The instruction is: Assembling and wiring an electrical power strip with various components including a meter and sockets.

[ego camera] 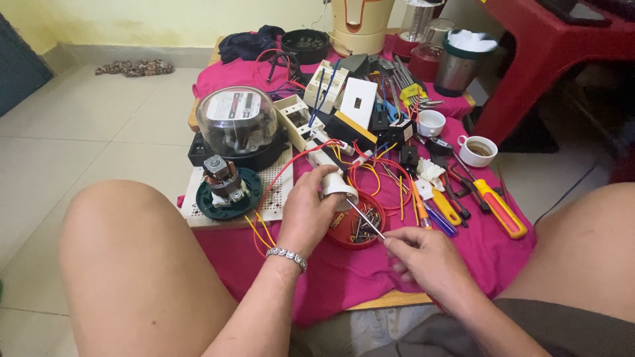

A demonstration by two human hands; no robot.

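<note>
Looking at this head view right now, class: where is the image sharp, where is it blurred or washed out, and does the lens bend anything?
Head view: even, soft daylight with faint shadows; the left hand and white lamp holder are sharp; the right hand fingers look slightly motion-blurred; the white cup contents wash out; wide-angle stretching enlarges the knees at the edges.

cloth (344,271): magenta | screw dish (344,237): red | lamp holder (338,187): white | screwdriver handle (501,210): yellow-red
</note>
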